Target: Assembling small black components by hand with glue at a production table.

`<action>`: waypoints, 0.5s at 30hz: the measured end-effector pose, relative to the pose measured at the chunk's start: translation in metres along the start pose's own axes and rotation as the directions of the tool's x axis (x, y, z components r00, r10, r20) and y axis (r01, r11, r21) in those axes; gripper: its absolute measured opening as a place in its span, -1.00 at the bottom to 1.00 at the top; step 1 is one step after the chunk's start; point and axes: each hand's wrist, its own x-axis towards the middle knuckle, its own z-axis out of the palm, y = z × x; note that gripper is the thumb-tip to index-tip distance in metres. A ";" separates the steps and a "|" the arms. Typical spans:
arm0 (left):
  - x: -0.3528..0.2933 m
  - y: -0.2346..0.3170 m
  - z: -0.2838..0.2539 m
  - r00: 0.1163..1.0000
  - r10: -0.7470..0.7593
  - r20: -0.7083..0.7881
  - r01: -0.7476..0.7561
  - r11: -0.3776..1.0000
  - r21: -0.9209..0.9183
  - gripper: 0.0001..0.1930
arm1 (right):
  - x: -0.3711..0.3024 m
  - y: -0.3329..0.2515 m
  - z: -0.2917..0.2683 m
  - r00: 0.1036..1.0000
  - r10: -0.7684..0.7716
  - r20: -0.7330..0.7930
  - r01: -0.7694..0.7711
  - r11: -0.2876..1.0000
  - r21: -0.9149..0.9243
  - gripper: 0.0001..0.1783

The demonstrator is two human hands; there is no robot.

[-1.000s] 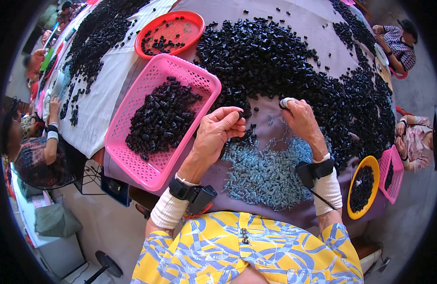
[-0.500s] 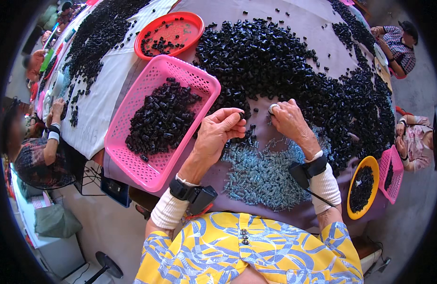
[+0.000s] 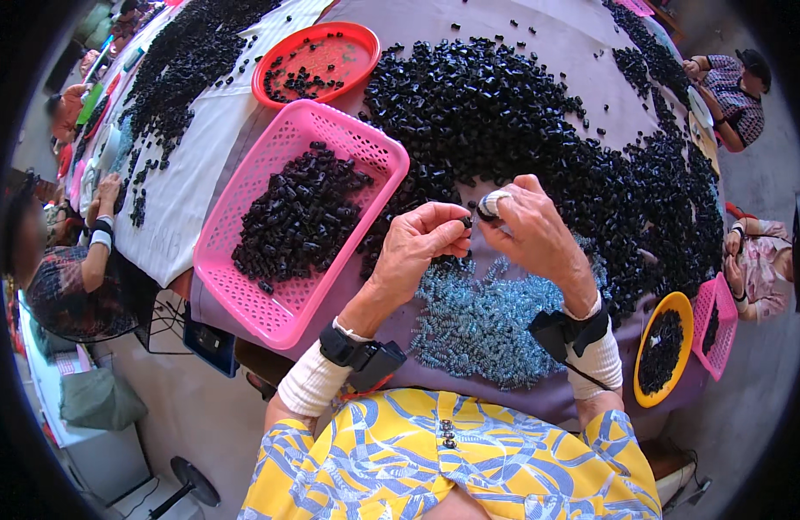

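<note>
My left hand (image 3: 424, 243) pinches a small black plastic part (image 3: 467, 222) between thumb and forefinger. Close beside it, my right hand (image 3: 539, 232) is curled with its fingers together, white tape round one finger; what it grips, if anything, is too small and covered to make out. The fingertips of both hands nearly meet. Under and in front of my right wrist lies a heap of small pale-blue metal springs (image 3: 482, 325). Beyond the hands spreads a big pile of black plastic parts (image 3: 478, 113). Left of my left hand, a pink basket (image 3: 231, 195) holds many more black parts.
A red round tray (image 3: 365, 78) with scattered black parts sits behind the basket. At right are a yellow tray (image 3: 688, 334) and another pink basket (image 3: 721, 360). People sit around the cloth-covered table (image 3: 582, 22). A black device (image 3: 378, 362) is strapped to my left wrist.
My right hand has come left, up to my left hand, and its fingers have turned inward. My left hand has shifted slightly right and nearer, still pinching the black part.
</note>
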 end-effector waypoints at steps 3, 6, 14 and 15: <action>-0.001 0.001 0.000 1.000 0.028 0.010 -0.028 0.999 0.042 -0.77 | 0.003 -0.003 -0.001 0.998 -0.022 0.060 0.025 0.998 -0.053 -0.89; -0.003 0.002 -0.001 0.998 0.062 0.021 -0.063 0.997 0.050 -0.76 | 0.007 -0.007 -0.002 0.995 -0.033 0.095 0.040 0.997 -0.070 -0.89; -0.004 0.005 -0.002 0.998 0.057 0.019 -0.057 0.998 0.004 -0.76 | 0.009 -0.001 0.006 0.998 0.051 0.038 -0.059 0.971 0.231 -0.84; -0.004 0.005 -0.002 0.998 0.057 0.020 -0.057 0.998 0.003 -0.76 | 0.009 -0.001 0.006 0.994 0.101 0.042 -0.108 0.957 0.270 -0.83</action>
